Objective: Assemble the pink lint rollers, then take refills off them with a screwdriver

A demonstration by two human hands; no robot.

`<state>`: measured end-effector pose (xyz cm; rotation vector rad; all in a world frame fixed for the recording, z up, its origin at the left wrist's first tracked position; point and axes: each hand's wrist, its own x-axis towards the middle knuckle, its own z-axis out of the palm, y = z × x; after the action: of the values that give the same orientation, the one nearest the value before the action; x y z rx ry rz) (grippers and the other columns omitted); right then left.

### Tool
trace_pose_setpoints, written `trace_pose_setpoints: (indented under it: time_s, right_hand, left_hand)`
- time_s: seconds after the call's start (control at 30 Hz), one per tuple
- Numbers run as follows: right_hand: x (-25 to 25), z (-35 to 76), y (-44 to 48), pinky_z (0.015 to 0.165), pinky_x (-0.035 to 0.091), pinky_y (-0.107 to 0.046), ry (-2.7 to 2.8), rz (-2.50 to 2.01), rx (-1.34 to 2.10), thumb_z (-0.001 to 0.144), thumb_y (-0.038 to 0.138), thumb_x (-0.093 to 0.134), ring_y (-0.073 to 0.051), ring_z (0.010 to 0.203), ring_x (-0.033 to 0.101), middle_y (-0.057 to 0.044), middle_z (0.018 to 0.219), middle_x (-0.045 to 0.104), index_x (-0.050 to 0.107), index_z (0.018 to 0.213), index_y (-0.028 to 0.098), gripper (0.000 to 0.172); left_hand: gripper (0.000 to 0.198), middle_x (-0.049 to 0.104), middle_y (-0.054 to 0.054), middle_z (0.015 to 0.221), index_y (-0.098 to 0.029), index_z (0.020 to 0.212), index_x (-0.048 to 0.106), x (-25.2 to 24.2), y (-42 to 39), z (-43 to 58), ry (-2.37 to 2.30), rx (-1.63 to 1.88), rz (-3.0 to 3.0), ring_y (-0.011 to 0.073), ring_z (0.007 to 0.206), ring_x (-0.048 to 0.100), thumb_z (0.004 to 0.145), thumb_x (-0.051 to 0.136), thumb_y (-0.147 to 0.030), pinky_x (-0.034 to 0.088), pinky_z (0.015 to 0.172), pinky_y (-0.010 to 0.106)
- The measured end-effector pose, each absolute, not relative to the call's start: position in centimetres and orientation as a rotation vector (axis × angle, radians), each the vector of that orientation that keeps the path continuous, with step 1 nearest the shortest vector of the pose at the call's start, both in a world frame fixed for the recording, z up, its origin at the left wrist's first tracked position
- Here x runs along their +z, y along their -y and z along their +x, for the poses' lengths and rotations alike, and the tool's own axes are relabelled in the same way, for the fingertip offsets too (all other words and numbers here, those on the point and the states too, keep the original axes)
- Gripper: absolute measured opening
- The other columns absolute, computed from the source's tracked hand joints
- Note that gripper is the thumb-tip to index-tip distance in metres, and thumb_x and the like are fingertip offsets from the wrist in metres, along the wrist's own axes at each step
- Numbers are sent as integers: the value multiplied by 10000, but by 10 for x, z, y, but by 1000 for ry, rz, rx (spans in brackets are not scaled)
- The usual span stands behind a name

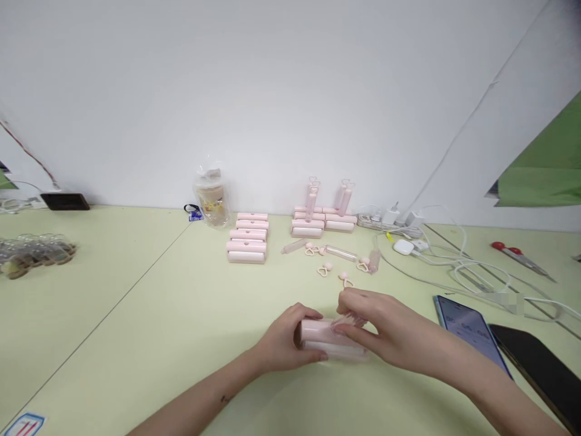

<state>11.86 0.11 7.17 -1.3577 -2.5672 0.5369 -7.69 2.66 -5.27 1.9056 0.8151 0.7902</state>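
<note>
In front of me lies a pink-and-white twin-cylinder case (318, 330), its pink half behind and its white half in front. My left hand (290, 339) is wrapped round its left end, thumb along the white side. Above the case's right part, my right hand (376, 321) pinches a pale pink, see-through item (351, 320) that is blurred, so I cannot make out its kind. Just beyond the hands lie several pink heart-shaped loops with round ends (345, 278), a clear tube (341, 252) and a few frosted pieces (374, 260).
Similar cases stand in a row (246, 248) and a group (308, 229) near the wall, some bearing upright tubes (345, 198). A bagged cup (212, 203) stands at the back. White cables (476, 272), scissors (517, 257), a lit phone (469, 333) and a dark phone (535, 366) lie right.
</note>
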Motion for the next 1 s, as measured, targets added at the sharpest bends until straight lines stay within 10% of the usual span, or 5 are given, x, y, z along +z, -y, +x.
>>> trace_pose_setpoints:
  time_s: [0.4,0.57,0.83,1.0]
  right_hand:
    - [64,106,2,529,364,-252,2369,-1505,596,830,237,470,-158,628,521,22,699,564,428,831,235,42]
    - [63,126,-15,657,480,-285,2138,-1282,981,812,244,516,-158,733,614,4,838,630,316,1224,262,458]
    - [14,141,-103,921,379,-443,2291,-1404,382,858,200,502,-243,1081,514,-95,1147,575,599,995,185,169]
    - [-19,134,-124,810,470,-416,2310,-1432,459,869,290,548,-195,934,586,-55,1070,599,583,1027,151,213]
  left_hand:
    - [498,547,40,1009,-217,1065,508,-45,-23,-79,-882,711,1968,199,907,534,620,724,-264,448,773,330]
    - [556,536,44,1075,-234,1068,487,-38,-28,-92,-834,571,2000,216,951,535,576,742,-277,444,790,335]
    - [551,537,31,1044,-237,1050,507,-32,-31,-97,-814,510,2075,229,952,538,551,741,-252,426,807,328]
    - [645,533,44,1056,-233,1088,508,-33,-32,-99,-810,481,2081,238,951,531,514,784,-338,432,818,349]
